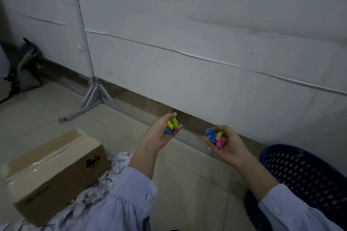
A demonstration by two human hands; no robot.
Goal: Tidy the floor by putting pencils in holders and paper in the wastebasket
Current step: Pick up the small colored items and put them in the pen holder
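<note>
Yellow-green and blue paper (171,125) is clamped in our left hand (161,134), and a blue, green and pink wad (216,136) in our right hand (226,147). Both are held in the air above the tiled floor (187,184).

Far to the left of our left hand and beyond it, a grey backpack (20,69) slumps at the foot of the wall. Nearer that hand, still left of it and further out, a white metal stand (95,95) spreads its feet on the floor, its pole rising along the edge of the white backdrop (206,33). Below and left of the same hand lies a cardboard box (54,172), its taped top glossy. White paper shreds (105,180) are heaped against the box's right side, just beside our left sleeve (131,193).

Our left hand is turned palm-up with fingers and thumb curled round its paper, which peeks out between thumb and fingertips. To its right, with a clear gap between the two, our right hand curls its fingers under the wad and closes the thumb over it. Each piece touches only the hand that holds it.

Right of our right hand and lower down is the dark blue wastebasket (308,174), its perforated wall close beside our right forearm. Both pieces of paper sit to the left of it.
</note>
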